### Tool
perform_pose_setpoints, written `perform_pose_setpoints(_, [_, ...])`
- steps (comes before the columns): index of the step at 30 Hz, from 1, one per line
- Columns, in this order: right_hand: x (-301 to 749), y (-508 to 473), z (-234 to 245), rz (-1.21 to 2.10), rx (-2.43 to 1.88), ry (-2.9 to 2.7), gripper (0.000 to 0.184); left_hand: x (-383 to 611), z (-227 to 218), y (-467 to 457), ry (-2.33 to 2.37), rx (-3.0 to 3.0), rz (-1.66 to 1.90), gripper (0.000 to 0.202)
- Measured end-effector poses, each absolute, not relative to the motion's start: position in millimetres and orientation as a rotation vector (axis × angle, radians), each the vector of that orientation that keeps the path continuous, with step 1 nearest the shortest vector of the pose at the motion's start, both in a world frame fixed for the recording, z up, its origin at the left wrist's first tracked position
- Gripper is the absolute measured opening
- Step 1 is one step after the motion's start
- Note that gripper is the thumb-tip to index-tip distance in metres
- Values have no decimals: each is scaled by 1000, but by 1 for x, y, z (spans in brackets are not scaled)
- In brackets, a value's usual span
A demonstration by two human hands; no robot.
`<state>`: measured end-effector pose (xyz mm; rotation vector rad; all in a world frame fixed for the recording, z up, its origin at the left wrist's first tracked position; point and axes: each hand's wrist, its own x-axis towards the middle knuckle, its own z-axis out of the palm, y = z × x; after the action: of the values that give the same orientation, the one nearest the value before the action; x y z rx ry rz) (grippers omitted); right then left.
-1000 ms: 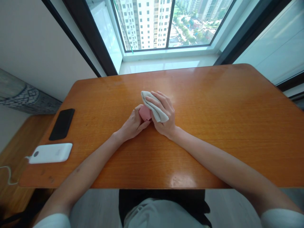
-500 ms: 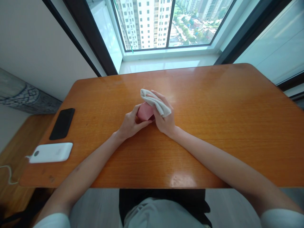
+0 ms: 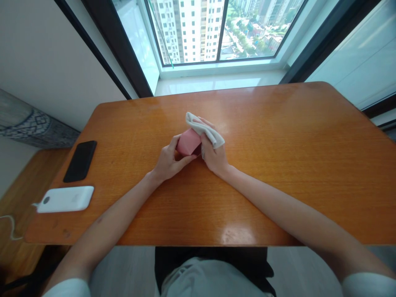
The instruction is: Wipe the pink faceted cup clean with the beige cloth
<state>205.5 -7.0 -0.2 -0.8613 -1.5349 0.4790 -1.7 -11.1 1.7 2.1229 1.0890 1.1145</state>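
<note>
Egocentric view, looking forward and down across a wooden table to a floor-to-ceiling window.

At table centre, a pink block-shaped object (image 3: 189, 142) is held just above the tabletop between both hands; its exact kind cannot be told. A dark patch shows along its lower edge, either shadow or a darker part. The left hand (image 3: 168, 161) cradles the object from the near left side, with its fingers (image 3: 172, 149) curved and close together around it and the thumb lying along its side. The right hand (image 3: 215, 156) presses a folded white cloth (image 3: 206, 130) against the upper right of the object. Its fingers (image 3: 208, 121) lie together over the cloth and are largely hidden by it, so their exact grip cannot be told.

The table (image 3: 278, 185) has a glossy orange-brown wood-grain top with rounded corners and bright reflections. Near its left edge lie a black smartphone (image 3: 80, 161) and, just nearer the person, a white rounded device (image 3: 64, 199) with a dark circular spot; a thin white cable (image 3: 11, 227) runs from it off the table.

Beyond the table is a white sill (image 3: 216, 87) beneath a dark-framed window (image 3: 221, 33), through which a white high-rise tower (image 3: 188, 29) and tree-lined streets appear. A pale wall (image 3: 55, 62) rises at left, above a grey patterned band (image 3: 34, 128).
</note>
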Motion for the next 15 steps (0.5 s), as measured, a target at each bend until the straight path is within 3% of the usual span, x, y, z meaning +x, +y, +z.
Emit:
perform_pose_setpoints(3, [206, -5, -1, 517, -865, -1496, 47, -2, 3, -12, 1103, 2134, 1114, 69])
perform_pose_setpoints(8, [208, -20, 3, 247, -765, -1812, 47, -4, -1, -11, 1022, 2142, 1162, 60])
perform_pose_setpoints(13, [204, -14, 0, 443, -856, -1547, 51, -2, 2, -12, 1102, 2138, 1142, 70])
perform_pose_setpoints(15, [205, -15, 0, 378, -832, -1611, 51, -3, 1, -12, 1092, 2138, 1142, 67])
